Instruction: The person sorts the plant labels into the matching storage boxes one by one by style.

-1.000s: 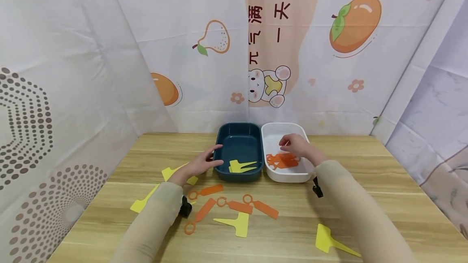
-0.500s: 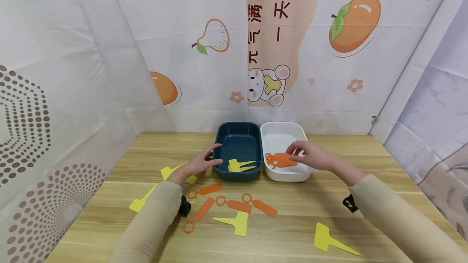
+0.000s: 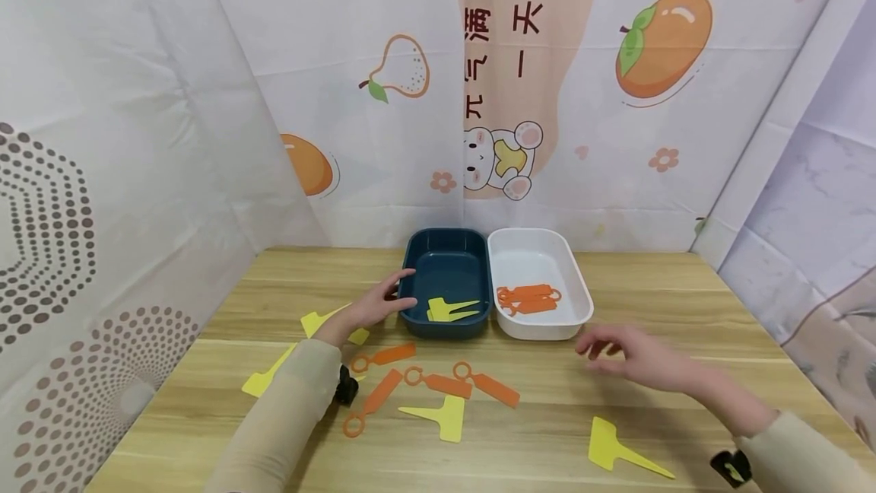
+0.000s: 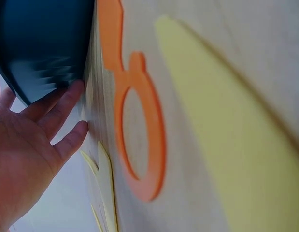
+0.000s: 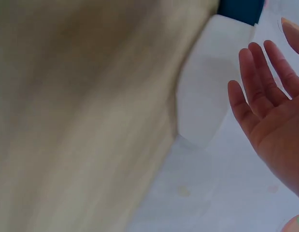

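My left hand (image 3: 375,306) rests with spread fingers at the left wall of the dark teal bin (image 3: 445,332); the left wrist view shows its fingertips against the wall. Two yellow T-shaped plant labels (image 3: 443,309) lie inside that bin. To its right, the white bin (image 3: 541,332) holds several orange ring-ended tags (image 3: 530,299). My right hand (image 3: 636,356), slightly blurred, hovers above the table in front of the white bin's right corner. Its fingers are relaxed and hold nothing, as the right wrist view (image 5: 270,101) also shows.
Several orange tags (image 3: 448,386) lie on the wooden table (image 3: 534,455) before the bins. A yellow label (image 3: 449,418) lies near them, another (image 3: 605,443) at the right front, and more (image 3: 258,383) around the left forearm. A printed curtain (image 3: 383,158) hangs behind.
My right hand has come out of the white bin and moved right and toward me, leaving the orange tags inside. The left hand has stayed at the teal bin.
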Demonstrator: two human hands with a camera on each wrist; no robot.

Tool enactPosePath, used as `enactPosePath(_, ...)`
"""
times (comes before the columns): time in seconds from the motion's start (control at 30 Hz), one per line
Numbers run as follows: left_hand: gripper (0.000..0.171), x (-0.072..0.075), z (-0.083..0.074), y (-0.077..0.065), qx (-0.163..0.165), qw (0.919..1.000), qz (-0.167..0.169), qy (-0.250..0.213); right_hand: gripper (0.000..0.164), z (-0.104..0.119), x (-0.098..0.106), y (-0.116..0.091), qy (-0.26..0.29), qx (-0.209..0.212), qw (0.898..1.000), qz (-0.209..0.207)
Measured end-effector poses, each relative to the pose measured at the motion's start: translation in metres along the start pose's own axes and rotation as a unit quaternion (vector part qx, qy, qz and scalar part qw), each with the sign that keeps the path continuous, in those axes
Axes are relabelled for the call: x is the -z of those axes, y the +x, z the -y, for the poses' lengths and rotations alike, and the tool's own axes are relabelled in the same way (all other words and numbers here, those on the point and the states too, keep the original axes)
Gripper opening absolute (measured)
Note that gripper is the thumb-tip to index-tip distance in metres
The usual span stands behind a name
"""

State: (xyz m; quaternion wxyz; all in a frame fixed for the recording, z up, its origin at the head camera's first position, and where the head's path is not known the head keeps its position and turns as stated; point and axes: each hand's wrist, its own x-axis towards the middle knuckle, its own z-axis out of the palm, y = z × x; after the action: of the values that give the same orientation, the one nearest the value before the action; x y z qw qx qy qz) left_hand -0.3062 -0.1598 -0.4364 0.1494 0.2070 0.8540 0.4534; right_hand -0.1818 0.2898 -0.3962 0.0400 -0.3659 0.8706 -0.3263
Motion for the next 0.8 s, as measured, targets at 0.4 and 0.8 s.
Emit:
enactPosePath(0.4, 0.065, 0.0, -0.001, 0.001, -0.001, 1.0, 0.0, 0.0, 0.045, -0.01, -0.03, -0.047, 0.05, 0.049, 0.995, 0.073)
enactPosePath(0.8, 0.064, -0.001, 0.003, 0.002, 0.003, 1.0, -0.006, 0.003, 0.051, -0.015, -0.037, -0.048, 0.045, 0.052, 0.994, 0.089)
